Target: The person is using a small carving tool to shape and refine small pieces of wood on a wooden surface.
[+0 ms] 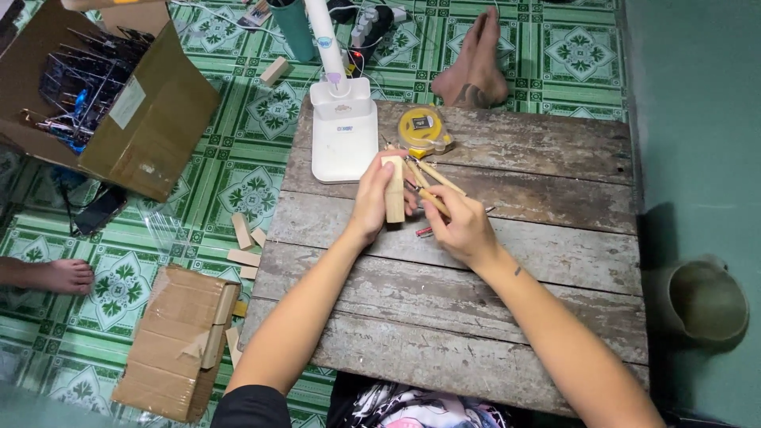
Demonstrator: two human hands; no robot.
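Head view: my left hand [371,198] grips an uncarved wooden block [394,190]; my right hand [460,226] clasps wooden-handled tools [434,184]; carving looks barely begun.

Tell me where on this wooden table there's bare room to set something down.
The table is bare along its right side and on the near planks flanking both forearms. It is crowded at the far left, where the white lamp base, yellow tape measure, left hand and right hand cluster.

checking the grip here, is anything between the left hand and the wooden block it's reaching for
Nothing visible does. The left hand already has its fingers wrapped on the wooden block, upright on the wooden table. The right hand holds wooden-handled tools beside it.
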